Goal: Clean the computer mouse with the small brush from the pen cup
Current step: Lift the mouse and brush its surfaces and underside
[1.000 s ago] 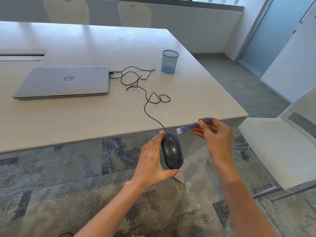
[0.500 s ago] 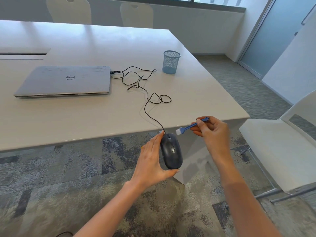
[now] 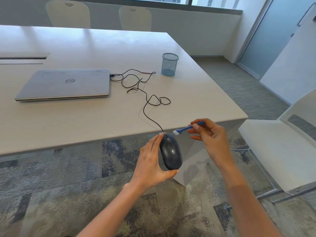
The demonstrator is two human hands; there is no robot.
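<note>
My left hand [image 3: 150, 163] grips a dark wired computer mouse [image 3: 171, 152] from its left side, holding it in the air just off the table's front edge. Its black cable [image 3: 145, 103] runs up over the table in loops toward the laptop. My right hand [image 3: 210, 135] pinches the handle of a small blue brush [image 3: 185, 128] with white bristles. The bristles point left and sit just right of the mouse's front end, very near it. A blue mesh pen cup [image 3: 169, 65] stands farther back on the table and looks empty.
A closed silver laptop [image 3: 66, 84] lies on the white table [image 3: 68, 120] to the left. A white chair [image 3: 280, 151] stands close on my right. Two more chairs [image 3: 135, 17] stand behind the far side. Patterned carpet lies below.
My right hand has brought the brush slightly left and down, so its bristles are nearer the mouse's front. My left hand and the mouse have barely shifted.
</note>
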